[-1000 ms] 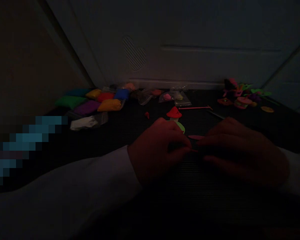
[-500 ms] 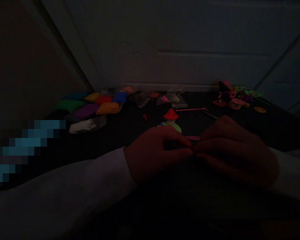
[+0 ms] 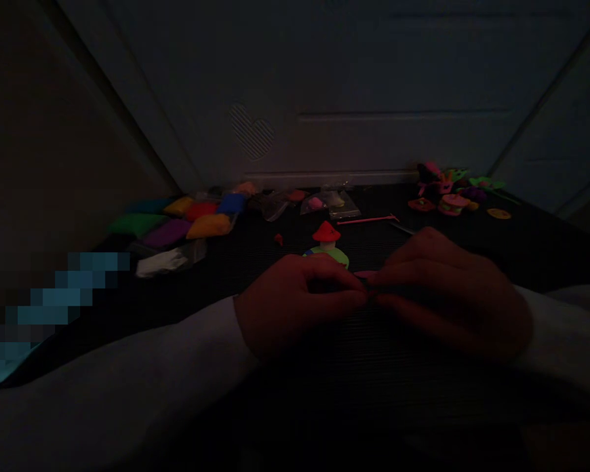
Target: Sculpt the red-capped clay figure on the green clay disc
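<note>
The scene is very dark. My left hand (image 3: 295,301) and my right hand (image 3: 452,295) meet fingertip to fingertip low over a dark ribbed mat (image 3: 324,367). Both pinch a tiny piece between them, too small and dim to name. Just behind the fingers stands a small clay figure (image 3: 327,242) with a red cone cap and a green base. A thin pink stick tool (image 3: 366,220) lies beyond it. White sleeves cover both my forearms.
Several coloured clay bags (image 3: 191,219) lie at the back left, a white one (image 3: 160,262) nearest. Clear packets (image 3: 324,203) sit at the back centre. Colourful clay pieces (image 3: 452,193) are at the back right. A pale panelled wall (image 3: 354,131) rises behind the mat.
The view has tilted so everything sits lower and slightly left. My fingertips have drawn closer together and now touch.
</note>
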A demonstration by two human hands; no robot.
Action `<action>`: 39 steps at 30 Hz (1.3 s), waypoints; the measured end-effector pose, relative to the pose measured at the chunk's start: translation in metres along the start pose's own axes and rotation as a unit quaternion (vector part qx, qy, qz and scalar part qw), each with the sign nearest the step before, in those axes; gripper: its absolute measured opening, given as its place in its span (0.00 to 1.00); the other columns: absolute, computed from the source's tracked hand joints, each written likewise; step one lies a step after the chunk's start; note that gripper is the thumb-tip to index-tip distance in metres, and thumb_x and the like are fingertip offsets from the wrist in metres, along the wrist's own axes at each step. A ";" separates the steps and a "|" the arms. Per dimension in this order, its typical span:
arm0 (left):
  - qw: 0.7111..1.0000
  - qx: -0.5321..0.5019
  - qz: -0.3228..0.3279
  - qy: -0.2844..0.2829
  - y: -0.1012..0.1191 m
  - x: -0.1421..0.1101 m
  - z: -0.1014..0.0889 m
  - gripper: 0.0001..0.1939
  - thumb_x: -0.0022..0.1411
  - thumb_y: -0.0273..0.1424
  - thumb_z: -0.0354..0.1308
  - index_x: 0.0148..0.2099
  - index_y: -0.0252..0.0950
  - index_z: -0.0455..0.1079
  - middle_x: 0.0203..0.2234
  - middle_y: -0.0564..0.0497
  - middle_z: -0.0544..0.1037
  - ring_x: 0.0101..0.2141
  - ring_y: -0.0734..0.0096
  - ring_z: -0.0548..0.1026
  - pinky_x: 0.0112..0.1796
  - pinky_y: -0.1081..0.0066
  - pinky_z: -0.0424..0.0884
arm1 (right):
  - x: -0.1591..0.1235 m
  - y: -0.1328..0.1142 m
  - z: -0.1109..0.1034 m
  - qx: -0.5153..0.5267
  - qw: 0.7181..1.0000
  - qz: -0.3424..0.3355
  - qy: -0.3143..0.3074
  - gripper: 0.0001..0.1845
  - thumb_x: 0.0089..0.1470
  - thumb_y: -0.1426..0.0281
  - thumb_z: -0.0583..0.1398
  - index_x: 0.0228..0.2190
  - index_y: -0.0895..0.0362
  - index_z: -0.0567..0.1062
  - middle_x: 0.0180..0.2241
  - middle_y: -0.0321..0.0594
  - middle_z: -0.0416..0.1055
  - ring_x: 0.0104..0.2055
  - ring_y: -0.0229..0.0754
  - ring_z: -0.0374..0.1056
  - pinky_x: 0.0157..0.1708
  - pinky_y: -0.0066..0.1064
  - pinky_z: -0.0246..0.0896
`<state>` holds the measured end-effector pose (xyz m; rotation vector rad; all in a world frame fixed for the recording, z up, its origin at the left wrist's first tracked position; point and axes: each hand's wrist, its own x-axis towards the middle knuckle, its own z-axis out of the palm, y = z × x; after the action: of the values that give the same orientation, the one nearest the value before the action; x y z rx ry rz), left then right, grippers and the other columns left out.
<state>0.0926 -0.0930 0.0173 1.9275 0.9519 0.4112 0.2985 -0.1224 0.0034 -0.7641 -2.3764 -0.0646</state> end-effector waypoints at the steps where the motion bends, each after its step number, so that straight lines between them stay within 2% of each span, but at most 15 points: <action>1: 1.000 -0.004 -0.009 0.001 0.000 0.000 0.000 0.09 0.54 0.34 0.56 0.34 0.35 0.73 0.30 0.53 0.74 0.35 0.71 0.71 0.36 0.72 0.65 | 0.000 0.000 0.000 0.002 1.000 -0.001 0.001 0.10 0.51 0.73 0.57 0.39 0.58 0.70 0.32 0.41 0.71 0.35 0.39 0.65 0.33 0.33 0.57; 10: 0.999 -0.030 -0.022 0.000 0.000 -0.001 0.002 0.10 0.53 0.35 0.57 0.35 0.35 0.72 0.33 0.52 0.74 0.36 0.70 0.71 0.35 0.72 0.65 | 0.002 -0.001 -0.001 0.021 1.000 0.004 -0.011 0.08 0.52 0.74 0.56 0.36 0.57 0.72 0.33 0.40 0.70 0.36 0.37 0.65 0.33 0.32 0.57; 15: 0.999 -0.052 -0.001 -0.009 -0.001 0.000 0.001 0.08 0.51 0.34 0.59 0.33 0.36 0.73 0.31 0.54 0.74 0.35 0.71 0.71 0.37 0.72 0.65 | 0.003 -0.001 -0.001 0.024 1.000 0.003 -0.001 0.08 0.52 0.74 0.56 0.37 0.58 0.72 0.32 0.40 0.71 0.35 0.38 0.66 0.32 0.32 0.57; 19: 0.991 -0.125 -0.052 -0.004 0.000 0.001 0.002 0.05 0.51 0.31 0.60 0.32 0.36 0.74 0.30 0.55 0.75 0.33 0.74 0.71 0.36 0.73 0.65 | 0.001 -0.001 -0.002 0.004 1.000 0.004 0.006 0.10 0.51 0.73 0.57 0.38 0.57 0.71 0.32 0.40 0.71 0.36 0.39 0.66 0.33 0.32 0.59; 22: 0.976 -0.196 -0.096 0.002 -0.001 0.002 0.004 0.07 0.50 0.33 0.61 0.33 0.37 0.74 0.29 0.55 0.75 0.32 0.73 0.72 0.35 0.72 0.65 | 0.000 -0.002 -0.002 -0.009 1.000 0.010 0.026 0.10 0.50 0.73 0.58 0.38 0.56 0.71 0.32 0.39 0.71 0.37 0.39 0.66 0.34 0.32 0.60; 25: 0.963 -0.243 -0.113 0.001 -0.003 0.002 0.004 0.10 0.49 0.35 0.62 0.35 0.38 0.74 0.27 0.55 0.75 0.30 0.73 0.71 0.34 0.72 0.65 | 0.000 -0.003 -0.001 -0.010 0.999 0.015 0.038 0.11 0.51 0.73 0.57 0.39 0.56 0.71 0.33 0.39 0.70 0.37 0.39 0.66 0.34 0.32 0.60; 34: 0.970 -0.228 -0.086 0.007 -0.002 0.001 0.003 0.07 0.50 0.33 0.62 0.33 0.38 0.74 0.28 0.56 0.75 0.31 0.77 0.70 0.34 0.75 0.63 | 0.000 -0.003 0.000 0.019 0.999 0.033 0.033 0.12 0.52 0.74 0.56 0.40 0.56 0.71 0.33 0.40 0.70 0.36 0.38 0.65 0.33 0.32 0.59; 39: 0.968 -0.236 -0.084 0.009 -0.002 0.001 0.004 0.05 0.50 0.32 0.62 0.32 0.37 0.73 0.26 0.58 0.74 0.30 0.79 0.69 0.33 0.76 0.63 | 0.001 -0.003 -0.002 0.028 0.999 0.025 0.006 0.14 0.50 0.76 0.57 0.41 0.57 0.71 0.33 0.40 0.70 0.36 0.38 0.65 0.34 0.31 0.59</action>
<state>0.0946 -0.0937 0.0133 1.4046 0.9236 0.5049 0.2973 -0.1244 0.0058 -0.7932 -2.3371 0.0184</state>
